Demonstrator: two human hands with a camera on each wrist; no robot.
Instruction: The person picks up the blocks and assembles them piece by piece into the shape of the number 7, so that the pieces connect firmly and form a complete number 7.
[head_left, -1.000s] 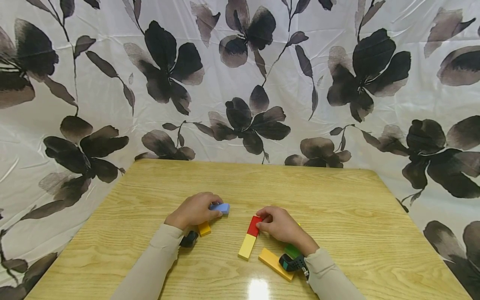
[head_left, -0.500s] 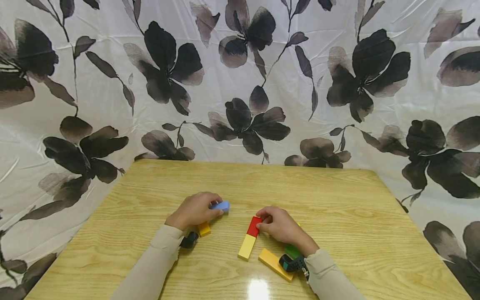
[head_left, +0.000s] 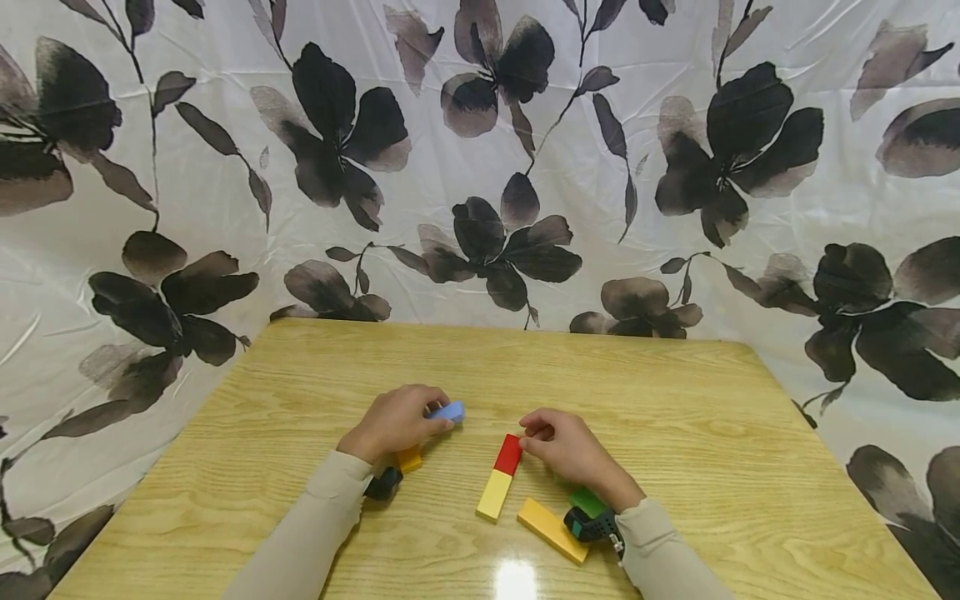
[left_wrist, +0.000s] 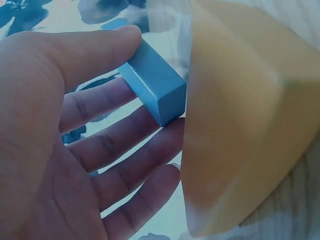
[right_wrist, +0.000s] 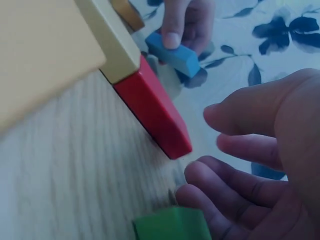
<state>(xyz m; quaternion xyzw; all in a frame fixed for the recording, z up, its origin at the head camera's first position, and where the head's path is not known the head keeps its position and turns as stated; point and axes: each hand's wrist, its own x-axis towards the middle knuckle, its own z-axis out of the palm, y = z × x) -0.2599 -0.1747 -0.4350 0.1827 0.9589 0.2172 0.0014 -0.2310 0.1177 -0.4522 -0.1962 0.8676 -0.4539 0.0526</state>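
Observation:
My left hand (head_left: pixel 393 422) pinches a blue block (head_left: pixel 447 411) between thumb and fingers; the left wrist view shows the block's free end (left_wrist: pixel 159 82) beyond the thumb. A red block (head_left: pixel 507 454) lies on the table, end to end with a pale yellow block (head_left: pixel 494 495). My right hand (head_left: pixel 567 450) is beside the red block's far end, fingertips right at its edge. In the right wrist view, the right thumb and loosely bent fingers stand apart with nothing between them, and the red block (right_wrist: pixel 154 111) sits just past the fingertips.
An orange block (head_left: pixel 409 458) lies partly under the left wrist. A longer orange-yellow block (head_left: pixel 551 529) and a green block (head_left: pixel 587 502) lie by the right wrist, partly covered. Behind the wooden table (head_left: pixel 637 375) hangs a floral cloth (head_left: pixel 480 150).
My right hand has let go of the red block and shifted slightly right. The left hand has tilted the blue block and moved it a little to the right. The red block stays put.

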